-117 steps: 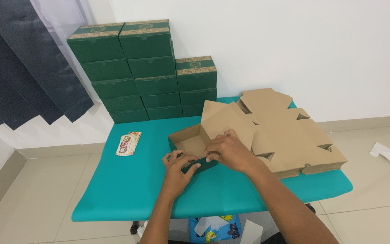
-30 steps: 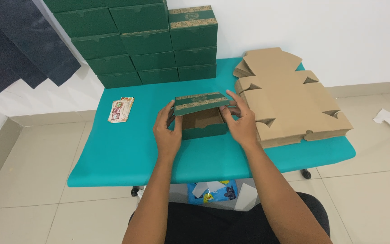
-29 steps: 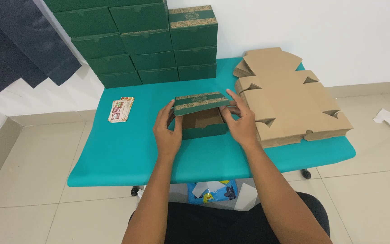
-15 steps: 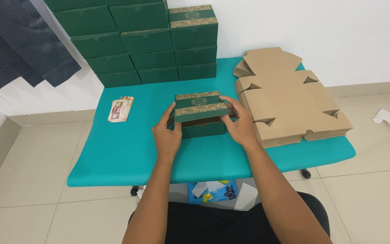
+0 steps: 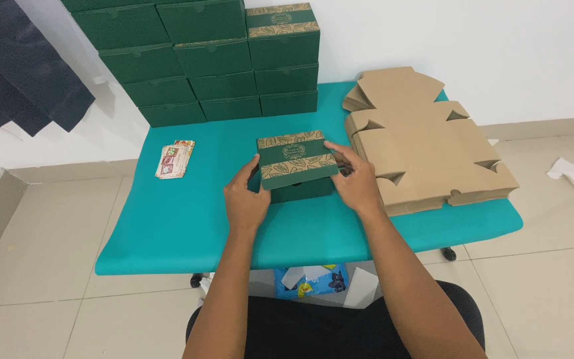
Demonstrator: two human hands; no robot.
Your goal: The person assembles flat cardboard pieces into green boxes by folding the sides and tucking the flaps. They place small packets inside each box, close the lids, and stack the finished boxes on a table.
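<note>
Against the white wall, a stack of closed green boxes (image 5: 214, 60) is sitting at the back of the teal table (image 5: 167, 233). I am looking down at a green box (image 5: 297, 164) with a leaf-patterned lid, resting on the table near its middle. My left hand (image 5: 246, 198) is gripping its left side, thumb up by the lid edge. My right hand (image 5: 353, 179) is clasping its right side, fingers curled over the lid's corner. Just to the right, a pile of flat brown cardboard blanks (image 5: 420, 139) is lying. A small bundle of printed cards (image 5: 174, 158) is sitting well to the left.
</note>
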